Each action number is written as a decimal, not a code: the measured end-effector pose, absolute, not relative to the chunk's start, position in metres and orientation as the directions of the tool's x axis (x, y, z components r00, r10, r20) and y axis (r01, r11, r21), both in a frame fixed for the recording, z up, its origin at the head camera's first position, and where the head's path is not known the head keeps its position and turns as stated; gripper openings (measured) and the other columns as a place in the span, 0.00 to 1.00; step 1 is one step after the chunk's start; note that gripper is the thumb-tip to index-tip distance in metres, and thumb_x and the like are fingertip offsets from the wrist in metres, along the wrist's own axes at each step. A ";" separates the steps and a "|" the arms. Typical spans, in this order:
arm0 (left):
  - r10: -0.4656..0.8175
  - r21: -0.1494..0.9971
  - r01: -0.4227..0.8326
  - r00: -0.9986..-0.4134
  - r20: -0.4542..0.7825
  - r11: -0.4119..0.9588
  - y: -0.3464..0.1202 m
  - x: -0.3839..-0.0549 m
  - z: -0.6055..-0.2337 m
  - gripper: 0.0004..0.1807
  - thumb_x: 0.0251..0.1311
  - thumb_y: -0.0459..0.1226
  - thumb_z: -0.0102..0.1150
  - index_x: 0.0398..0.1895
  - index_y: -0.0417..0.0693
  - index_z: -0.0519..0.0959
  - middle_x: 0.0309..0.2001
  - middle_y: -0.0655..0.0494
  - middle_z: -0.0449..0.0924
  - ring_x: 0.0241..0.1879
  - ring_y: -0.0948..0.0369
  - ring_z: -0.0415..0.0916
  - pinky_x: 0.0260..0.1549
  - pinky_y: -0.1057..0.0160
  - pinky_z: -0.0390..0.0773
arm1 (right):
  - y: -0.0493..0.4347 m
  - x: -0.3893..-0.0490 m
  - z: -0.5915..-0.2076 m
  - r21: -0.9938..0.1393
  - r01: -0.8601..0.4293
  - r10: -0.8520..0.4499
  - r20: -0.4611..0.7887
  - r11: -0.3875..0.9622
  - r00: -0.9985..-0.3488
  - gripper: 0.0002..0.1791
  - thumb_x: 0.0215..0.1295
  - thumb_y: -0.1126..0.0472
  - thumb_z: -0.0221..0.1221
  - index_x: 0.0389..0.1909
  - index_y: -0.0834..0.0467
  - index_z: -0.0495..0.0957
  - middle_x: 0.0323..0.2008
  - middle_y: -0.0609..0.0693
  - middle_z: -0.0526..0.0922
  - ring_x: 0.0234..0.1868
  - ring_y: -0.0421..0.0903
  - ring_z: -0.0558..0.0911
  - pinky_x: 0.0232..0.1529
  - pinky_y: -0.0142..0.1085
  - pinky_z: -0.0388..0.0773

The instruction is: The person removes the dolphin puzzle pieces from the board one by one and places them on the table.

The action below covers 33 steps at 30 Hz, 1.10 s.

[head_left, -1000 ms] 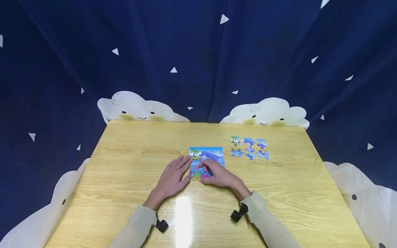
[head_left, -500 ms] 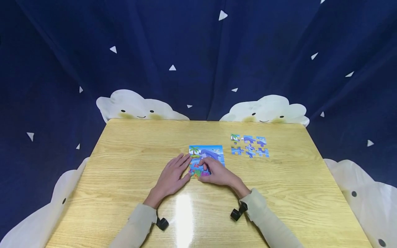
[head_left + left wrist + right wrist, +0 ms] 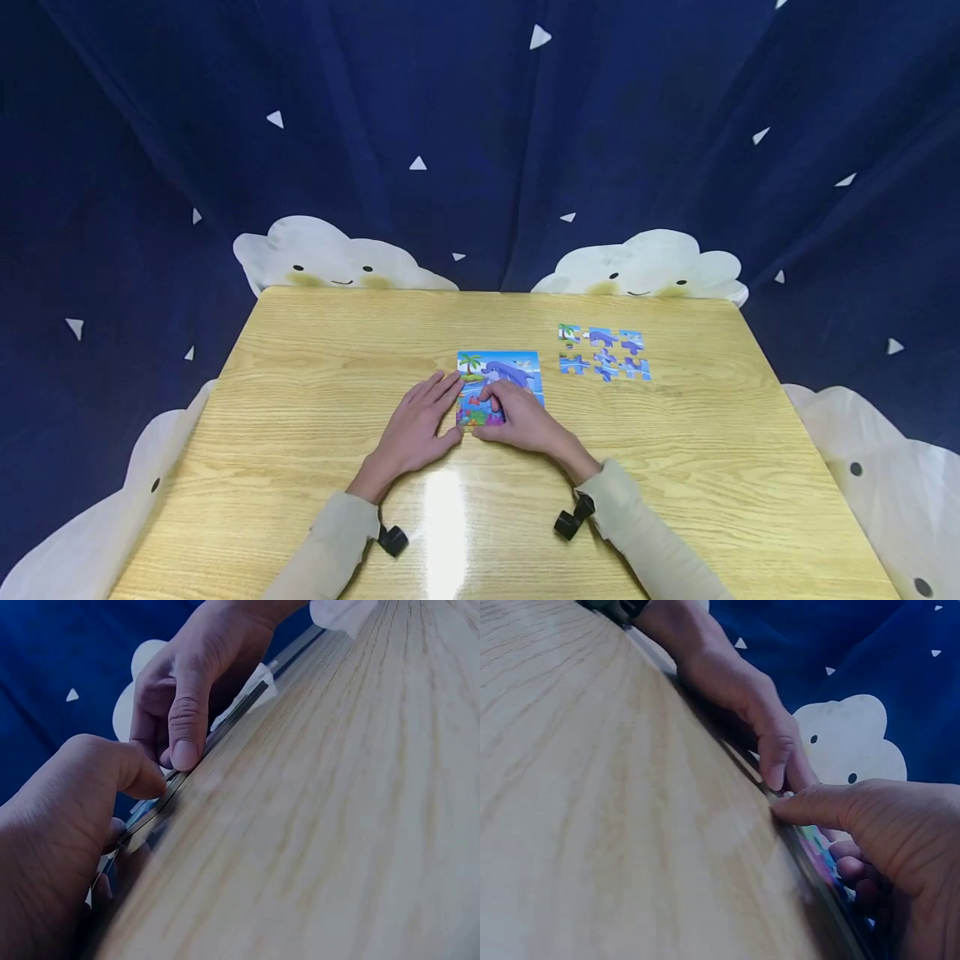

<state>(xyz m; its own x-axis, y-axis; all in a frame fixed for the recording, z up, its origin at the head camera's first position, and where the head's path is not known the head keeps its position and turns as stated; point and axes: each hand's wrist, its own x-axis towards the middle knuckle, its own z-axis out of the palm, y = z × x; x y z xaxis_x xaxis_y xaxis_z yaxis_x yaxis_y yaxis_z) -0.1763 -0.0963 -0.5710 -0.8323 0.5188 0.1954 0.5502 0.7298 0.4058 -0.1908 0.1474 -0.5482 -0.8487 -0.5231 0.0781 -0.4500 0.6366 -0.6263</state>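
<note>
A square dolphin puzzle with a palm tree and coral lies flat on the table in the head view. My left hand is spread beside it, fingertips on its left edge and thumb near its lower left corner. My right hand holds the puzzle's lower right part, thumb along the front edge and fingers curled over the top, hiding that area. In the right wrist view the thumb of my right hand presses the thin edge. The left wrist view shows my left hand close to that edge.
Several loose puzzle pieces lie in two rows to the right of the puzzle. The wooden table ends at a blue curtain with white clouds. A black wrist camera hangs from each sleeve.
My right thumb has slid slightly up and left along the front of the puzzle, and its lower edge now sits farther up. My left hand stays nearly still.
</note>
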 end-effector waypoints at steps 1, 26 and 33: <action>0.520 0.401 0.550 -0.832 0.192 0.732 -0.096 -0.176 -0.571 0.41 0.69 0.55 0.50 0.82 0.48 0.60 0.82 0.54 0.56 0.82 0.49 0.50 0.78 0.48 0.49 | 0.147 -0.191 -0.549 -0.623 -0.444 -0.516 0.075 0.644 -0.853 0.25 0.58 0.43 0.74 0.47 0.51 0.77 0.36 0.45 0.74 0.37 0.40 0.71 0.42 0.38 0.67; 0.520 0.372 0.538 -0.840 0.157 0.757 -0.096 -0.177 -0.572 0.49 0.60 0.60 0.52 0.83 0.51 0.57 0.83 0.57 0.53 0.83 0.52 0.47 0.79 0.50 0.48 | 0.149 -0.189 -0.544 -0.605 -0.511 -0.579 0.098 0.611 -0.809 0.22 0.60 0.49 0.73 0.51 0.54 0.81 0.40 0.46 0.76 0.41 0.40 0.73 0.46 0.37 0.73; 0.520 0.371 0.540 -0.839 0.162 0.756 -0.096 -0.178 -0.573 0.49 0.61 0.61 0.52 0.83 0.50 0.58 0.83 0.57 0.54 0.82 0.51 0.48 0.78 0.49 0.49 | 0.149 -0.190 -0.543 -0.534 -0.570 -0.574 0.181 0.624 -0.798 0.19 0.53 0.47 0.75 0.42 0.51 0.84 0.33 0.43 0.77 0.37 0.38 0.73 0.40 0.34 0.72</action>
